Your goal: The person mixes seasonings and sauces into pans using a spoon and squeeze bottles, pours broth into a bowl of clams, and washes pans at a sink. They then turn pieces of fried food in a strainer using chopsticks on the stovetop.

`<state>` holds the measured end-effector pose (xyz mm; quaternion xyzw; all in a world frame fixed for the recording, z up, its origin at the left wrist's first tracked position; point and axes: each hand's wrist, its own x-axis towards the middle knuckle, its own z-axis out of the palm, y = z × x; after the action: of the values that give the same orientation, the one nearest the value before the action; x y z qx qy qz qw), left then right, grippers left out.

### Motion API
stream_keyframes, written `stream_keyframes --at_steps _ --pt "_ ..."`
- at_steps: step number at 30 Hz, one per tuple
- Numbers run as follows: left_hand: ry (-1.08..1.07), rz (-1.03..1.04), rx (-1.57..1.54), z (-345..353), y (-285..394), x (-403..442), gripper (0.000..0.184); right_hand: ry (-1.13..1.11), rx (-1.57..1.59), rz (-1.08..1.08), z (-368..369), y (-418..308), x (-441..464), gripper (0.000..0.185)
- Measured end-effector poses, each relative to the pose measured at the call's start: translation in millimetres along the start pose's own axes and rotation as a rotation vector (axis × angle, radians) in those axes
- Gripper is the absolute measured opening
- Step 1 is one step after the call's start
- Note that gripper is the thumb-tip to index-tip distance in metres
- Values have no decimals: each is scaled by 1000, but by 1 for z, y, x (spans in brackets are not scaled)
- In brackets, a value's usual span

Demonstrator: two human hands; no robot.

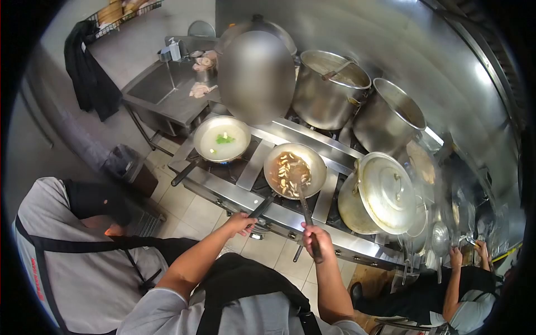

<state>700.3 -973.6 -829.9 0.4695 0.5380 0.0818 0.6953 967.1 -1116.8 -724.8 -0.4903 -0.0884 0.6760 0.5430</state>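
Observation:
My left hand point(241, 223) is closed round the black handle point(261, 207) of a frying pan point(320, 172) on the middle front burner. Brown sauce with pale sliced pieces point(287, 170) lies in that pan. A long-handled ladle point(307, 215) is in my right hand point(316, 240), its fingers wrapped round the dark grip and its head down in the sauce. To the left, a second pan point(204, 137) on a lit burner holds pale liquid with chopped green bits point(225, 139); neither hand touches it.
Two tall steel pots point(324, 100) point(385, 120) stand behind, and a large lidded pot point(357, 201) is at the right. A steel sink point(167, 92) is back left. One co-worker point(84, 234) is close on my left; another point(424, 296) works at the far right.

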Motion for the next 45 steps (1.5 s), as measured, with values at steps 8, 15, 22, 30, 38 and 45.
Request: stream_keyframes --at_steps 8,15,22,30,38,45 --pt "28 -3 56 2 4 9 30 43 -151 -120 5 -7 -21 25" --pt "-12 13 56 -26 8 14 38 187 -446 -284 17 6 -17 28" --pt "-58 161 25 -117 46 -4 29 476 -850 -302 57 33 -6 11" --pt "117 400 -112 -303 86 -5 24 311 257 -205 137 71 34 29" --pt "228 293 -163 -411 66 23 23 510 133 -328 204 70 39 24" --pt "231 256 -148 -414 44 11 24 667 -266 -462 216 62 32 18"
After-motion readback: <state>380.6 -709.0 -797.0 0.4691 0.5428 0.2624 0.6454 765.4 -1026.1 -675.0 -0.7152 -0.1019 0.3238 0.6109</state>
